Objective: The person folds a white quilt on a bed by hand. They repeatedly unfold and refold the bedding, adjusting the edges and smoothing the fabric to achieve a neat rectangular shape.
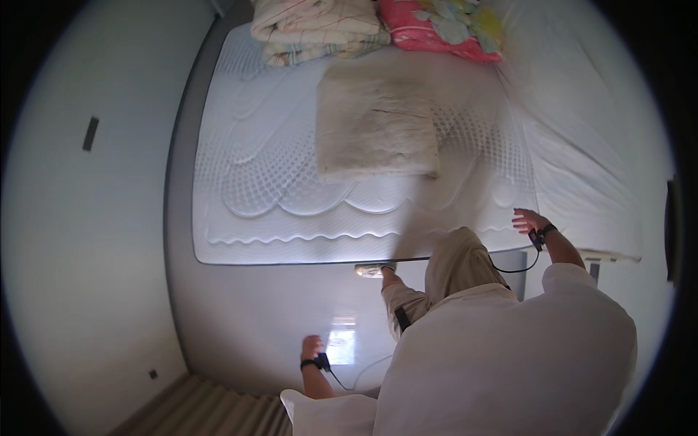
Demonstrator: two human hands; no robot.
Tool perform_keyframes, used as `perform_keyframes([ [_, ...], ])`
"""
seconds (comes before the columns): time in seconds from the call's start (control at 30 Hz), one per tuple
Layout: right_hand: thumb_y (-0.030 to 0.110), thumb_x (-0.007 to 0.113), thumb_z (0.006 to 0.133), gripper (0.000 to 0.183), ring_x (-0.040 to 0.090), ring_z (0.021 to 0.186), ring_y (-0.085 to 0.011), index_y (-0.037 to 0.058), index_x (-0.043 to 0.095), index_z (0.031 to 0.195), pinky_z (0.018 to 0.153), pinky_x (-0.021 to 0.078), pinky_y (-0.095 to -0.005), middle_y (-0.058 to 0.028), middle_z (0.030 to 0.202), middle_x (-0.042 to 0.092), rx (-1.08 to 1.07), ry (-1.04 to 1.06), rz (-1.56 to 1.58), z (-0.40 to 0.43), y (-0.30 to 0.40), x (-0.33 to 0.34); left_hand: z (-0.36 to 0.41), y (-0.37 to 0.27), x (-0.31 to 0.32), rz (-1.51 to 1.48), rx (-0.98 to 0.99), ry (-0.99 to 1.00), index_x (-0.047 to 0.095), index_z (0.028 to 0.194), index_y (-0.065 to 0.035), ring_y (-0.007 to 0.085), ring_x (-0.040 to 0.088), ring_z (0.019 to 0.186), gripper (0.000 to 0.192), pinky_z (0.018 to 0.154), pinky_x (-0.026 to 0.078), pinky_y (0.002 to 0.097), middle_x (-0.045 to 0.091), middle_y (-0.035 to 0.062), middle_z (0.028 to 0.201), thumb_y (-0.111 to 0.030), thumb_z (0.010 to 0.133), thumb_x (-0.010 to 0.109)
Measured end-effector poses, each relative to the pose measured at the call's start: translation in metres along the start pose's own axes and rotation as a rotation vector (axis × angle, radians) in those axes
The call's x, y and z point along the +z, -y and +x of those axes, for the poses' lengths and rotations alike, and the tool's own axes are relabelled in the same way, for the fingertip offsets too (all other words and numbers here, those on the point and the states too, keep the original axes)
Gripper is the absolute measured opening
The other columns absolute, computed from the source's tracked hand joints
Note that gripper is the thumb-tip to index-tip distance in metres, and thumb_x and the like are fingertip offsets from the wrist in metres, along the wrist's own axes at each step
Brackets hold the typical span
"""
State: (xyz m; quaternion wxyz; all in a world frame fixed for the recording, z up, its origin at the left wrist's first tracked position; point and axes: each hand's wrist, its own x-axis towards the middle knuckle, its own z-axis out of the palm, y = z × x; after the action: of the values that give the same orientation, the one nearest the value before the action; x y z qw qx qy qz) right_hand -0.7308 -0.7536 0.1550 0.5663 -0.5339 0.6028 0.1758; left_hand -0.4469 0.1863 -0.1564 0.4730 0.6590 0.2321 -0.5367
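Observation:
My right hand [529, 220] is held out over the near right corner of a white quilted mattress [262, 185], fingers spread and nothing in them. Out to the side, above the floor, my left hand [312, 347] hangs with loosely bent fingers and no object visible in it. On the mattress before me lies a folded cream-coloured quilt or pad [376, 125], apart from both hands. At the mattress's far end are a folded checked quilt [322, 27] and a pink bundle of bedding [425, 30] with a flower pattern. One of my knees [463, 250] is at the mattress's near edge.
A rumpled white sheet [578, 147] covers the surface to the right of the mattress. The shiny floor [256, 316] runs along its left and near sides, up to a pale wall [109, 218]. A pleated curtain [218, 409] hangs at lower left. Thin cables [515, 271] trail from black wrist devices.

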Motion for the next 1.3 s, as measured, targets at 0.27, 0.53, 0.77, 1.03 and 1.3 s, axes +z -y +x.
perform_keyframes([
  [0.27,0.046,0.059,0.098,0.048,0.064,0.114,-0.0237,0.0181,0.059,0.137,0.099,0.0467,-0.0491,-0.0043,0.127,0.067,-0.184,0.104,-0.025,0.017,-0.109,0.063,-0.058,0.043,-0.013,0.635,0.268,0.089,0.063,0.12,-0.0013,0.0301,0.069,0.092,0.039,0.078,0.06,0.0432,0.069,0.0146,0.106,-0.026,0.091,0.066],
  [0.53,0.043,0.065,0.095,0.043,0.069,0.099,-0.0204,0.0137,0.065,0.126,0.084,0.053,-0.0405,-0.0045,0.117,0.071,-0.145,0.027,-0.057,0.034,-0.224,0.055,-0.04,-0.149,0.022,0.571,0.391,-0.271,0.064,0.112,-0.0053,0.0227,0.069,0.068,0.031,0.064,0.057,0.0347,0.071,0.0111,0.088,-0.02,0.087,0.073],
  [0.77,0.028,0.053,0.104,0.035,0.067,0.11,-0.0227,0.0134,0.061,0.134,0.093,0.0541,-0.0436,-0.0054,0.123,0.07,-0.064,0.291,-0.132,0.02,-0.279,0.069,-0.086,-0.294,0.122,0.905,0.761,-0.31,0.058,0.126,-0.0052,0.0273,0.072,0.089,0.044,0.081,0.057,0.0407,0.074,0.0146,0.1,-0.028,0.09,0.072],
  [1.03,0.063,0.07,0.088,0.065,0.068,0.099,-0.0228,0.0117,0.065,0.126,0.085,0.0556,-0.0424,-0.0059,0.115,0.07,-0.051,0.164,-0.354,0.062,-0.166,0.107,-0.034,-0.416,0.084,1.206,0.54,-0.248,0.026,0.156,-0.0061,0.0396,0.063,0.115,0.1,0.096,0.052,0.045,0.062,0.0294,0.127,-0.048,0.083,0.081],
  [1.3,0.075,0.07,0.079,0.083,0.064,0.107,-0.0278,0.0084,0.063,0.128,0.092,0.0498,-0.0483,-0.0111,0.119,0.066,-0.074,-0.121,-0.133,0.199,0.043,0.087,0.172,-0.598,0.051,0.61,0.64,-0.272,0.024,0.16,-0.0041,0.0361,0.048,0.135,0.107,0.107,0.042,0.0453,0.044,0.0303,0.148,-0.054,0.083,0.079],
])
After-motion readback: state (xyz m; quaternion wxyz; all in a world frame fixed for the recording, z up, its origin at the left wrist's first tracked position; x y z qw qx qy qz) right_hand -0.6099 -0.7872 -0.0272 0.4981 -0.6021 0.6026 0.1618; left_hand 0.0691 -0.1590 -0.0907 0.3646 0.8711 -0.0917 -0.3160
